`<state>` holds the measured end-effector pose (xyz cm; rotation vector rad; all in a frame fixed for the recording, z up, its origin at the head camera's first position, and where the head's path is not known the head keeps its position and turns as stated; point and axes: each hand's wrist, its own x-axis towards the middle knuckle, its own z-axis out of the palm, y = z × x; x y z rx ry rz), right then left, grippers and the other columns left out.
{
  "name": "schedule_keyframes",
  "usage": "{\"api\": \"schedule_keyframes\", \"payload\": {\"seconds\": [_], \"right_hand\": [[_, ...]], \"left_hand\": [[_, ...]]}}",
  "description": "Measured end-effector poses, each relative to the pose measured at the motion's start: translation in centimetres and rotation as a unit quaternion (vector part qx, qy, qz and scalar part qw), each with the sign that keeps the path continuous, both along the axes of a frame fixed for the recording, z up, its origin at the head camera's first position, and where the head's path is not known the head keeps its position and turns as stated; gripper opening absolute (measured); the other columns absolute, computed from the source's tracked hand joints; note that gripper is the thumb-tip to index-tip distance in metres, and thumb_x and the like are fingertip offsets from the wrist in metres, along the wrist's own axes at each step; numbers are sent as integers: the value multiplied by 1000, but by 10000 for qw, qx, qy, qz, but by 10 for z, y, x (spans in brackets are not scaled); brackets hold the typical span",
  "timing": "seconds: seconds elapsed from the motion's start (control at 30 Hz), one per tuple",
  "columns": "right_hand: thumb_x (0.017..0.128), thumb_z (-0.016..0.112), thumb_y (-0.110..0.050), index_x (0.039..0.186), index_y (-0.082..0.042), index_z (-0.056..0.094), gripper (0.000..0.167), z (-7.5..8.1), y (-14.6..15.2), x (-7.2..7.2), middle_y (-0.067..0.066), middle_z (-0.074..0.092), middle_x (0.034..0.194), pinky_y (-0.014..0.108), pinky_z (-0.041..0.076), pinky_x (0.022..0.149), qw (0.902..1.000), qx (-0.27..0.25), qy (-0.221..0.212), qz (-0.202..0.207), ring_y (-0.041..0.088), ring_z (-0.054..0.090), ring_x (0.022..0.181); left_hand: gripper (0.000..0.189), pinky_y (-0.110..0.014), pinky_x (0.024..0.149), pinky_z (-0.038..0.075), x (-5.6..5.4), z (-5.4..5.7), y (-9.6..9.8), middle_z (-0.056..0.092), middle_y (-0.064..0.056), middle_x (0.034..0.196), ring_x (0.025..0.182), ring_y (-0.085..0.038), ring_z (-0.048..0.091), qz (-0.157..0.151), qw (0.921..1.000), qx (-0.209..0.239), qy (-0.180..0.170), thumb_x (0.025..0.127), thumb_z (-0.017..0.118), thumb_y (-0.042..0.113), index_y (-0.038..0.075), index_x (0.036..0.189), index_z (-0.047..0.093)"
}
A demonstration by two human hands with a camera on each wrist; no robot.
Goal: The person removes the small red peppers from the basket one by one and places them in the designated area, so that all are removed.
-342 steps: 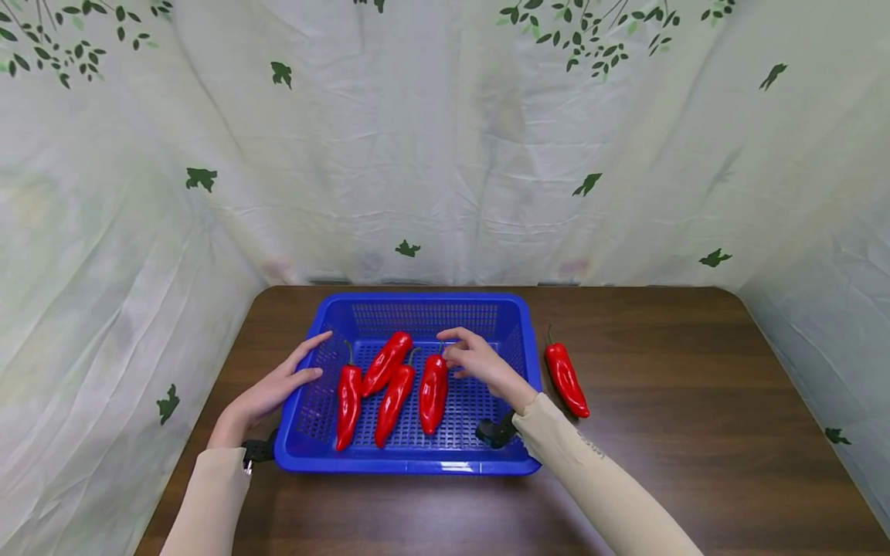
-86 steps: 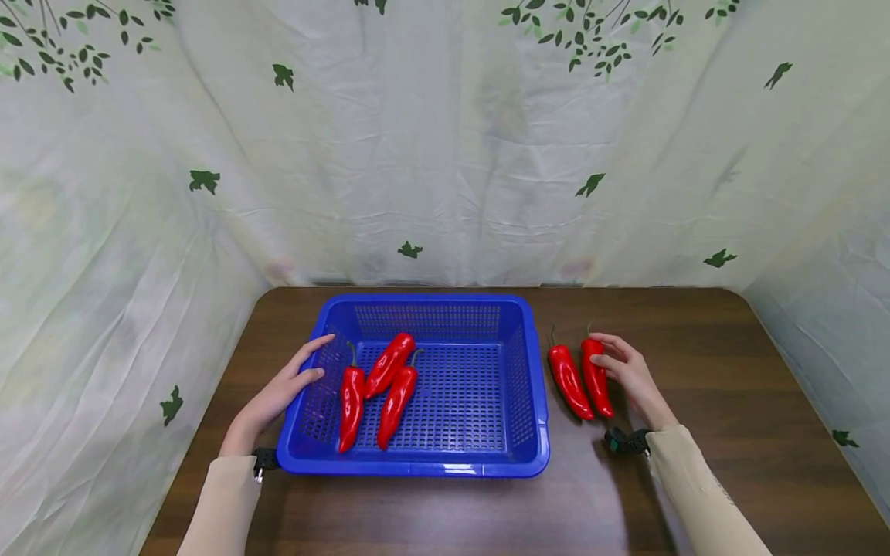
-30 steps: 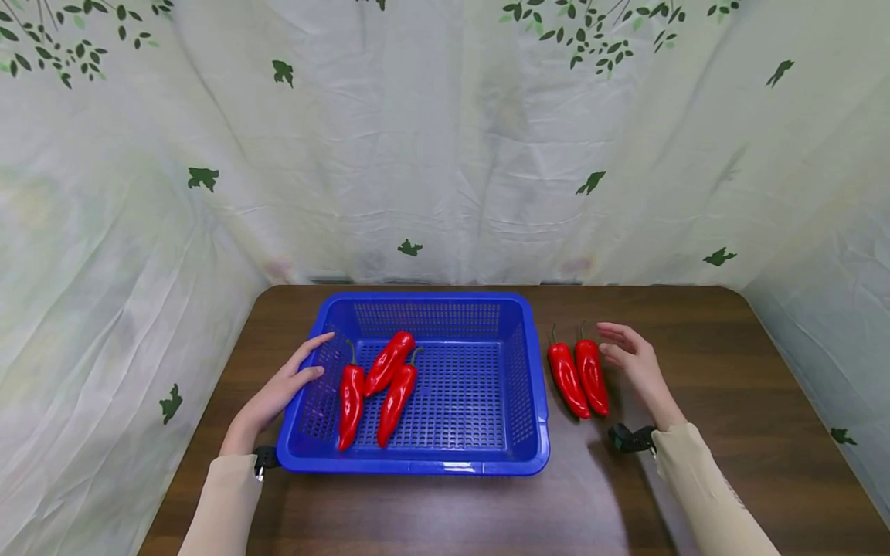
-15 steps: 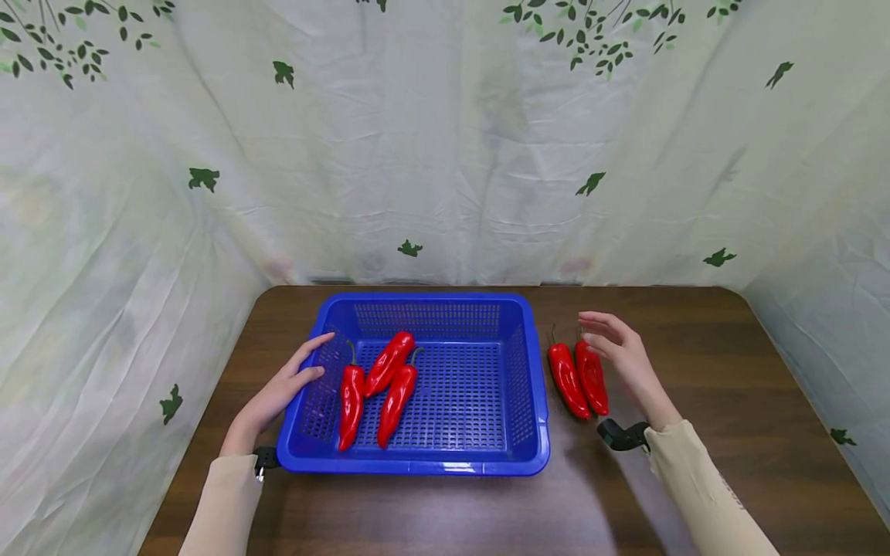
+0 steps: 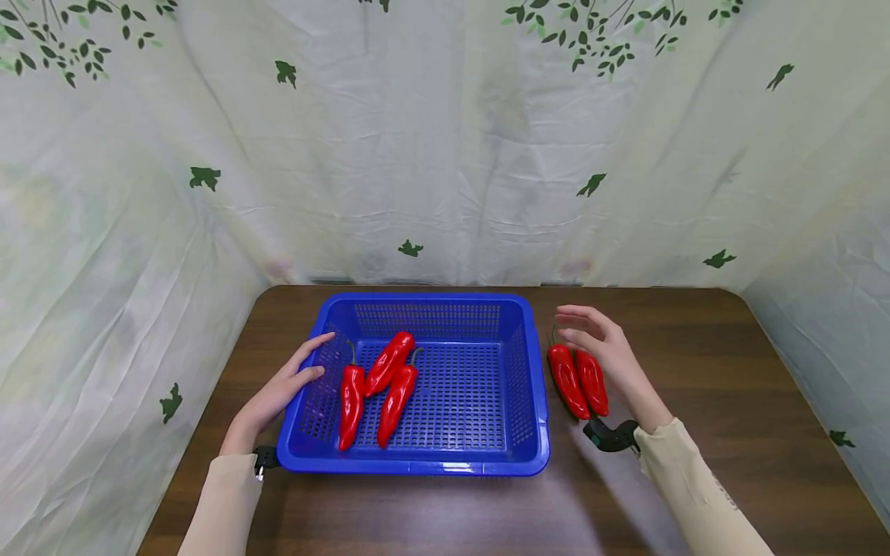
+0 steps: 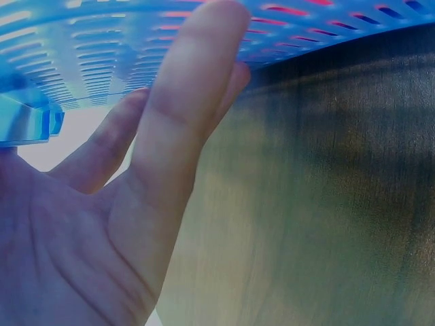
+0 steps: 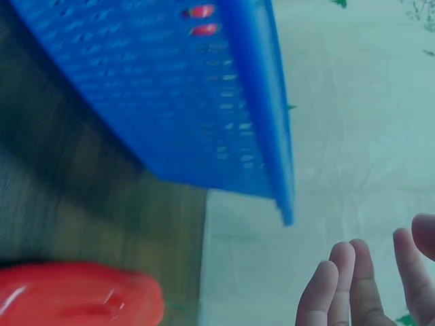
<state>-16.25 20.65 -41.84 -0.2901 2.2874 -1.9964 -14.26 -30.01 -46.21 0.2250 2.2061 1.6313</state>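
Note:
A blue plastic basket (image 5: 445, 468) stands on the wooden table with three red chili peppers (image 5: 398, 404) lying toward its left side. My left hand (image 5: 278, 390) holds the basket's left rim, thumb and index finger over the edge. The left wrist view shows other fingers (image 6: 173, 115) of that hand along the slotted outer wall. To the right of the basket lie two more red peppers, an inner one (image 5: 567, 382) and an outer one (image 5: 593, 386), side by side. My right hand (image 5: 603, 347) is above their stem ends, fingers loosely bent and holding nothing; it hides the outer pepper's stem.
The dark brown table (image 5: 723, 401) extends to the right and in front of the basket. A pale curtain (image 5: 445, 154) with leaf prints hangs behind the table and at both sides. Black wrist cameras (image 5: 612, 435) sit at the wrists.
My right hand took a fourth pepper from the basket, laid it beside the one on the table, let go, and has since moved left over both stems. The left hand stayed at the rim.

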Motion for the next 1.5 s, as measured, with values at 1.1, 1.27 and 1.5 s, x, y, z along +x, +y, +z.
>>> {"api": "schedule_keyframes", "payload": {"seconds": [1.1,1.27,1.5], "right_hand": [[97,51,-5,131,0,52,35,16,-86,-5,25,55,125,44,49,90,9949,-660,-59,758,35,58,105],[97,50,-5,131,1,52,34,13,-97,-6,23,56,123,49,47,92,9945,-645,-125,820,31,59,103],[97,50,-4,129,0,53,33,4,-114,-7,25,56,123,52,46,91,9937,-691,-252,851,35,58,104]], "left_hand": [[57,-48,84,52,-1,0,1,8,-21,155,123,-51,41,-29,9999,117,-46,102,44,23,26,153,18],[57,-48,85,52,0,0,1,9,-22,154,124,-51,40,-11,10000,66,-28,102,44,23,25,153,18],[56,-47,87,51,0,0,0,7,-21,155,127,-51,35,-1,10000,-2,5,103,42,24,27,153,19]]}}
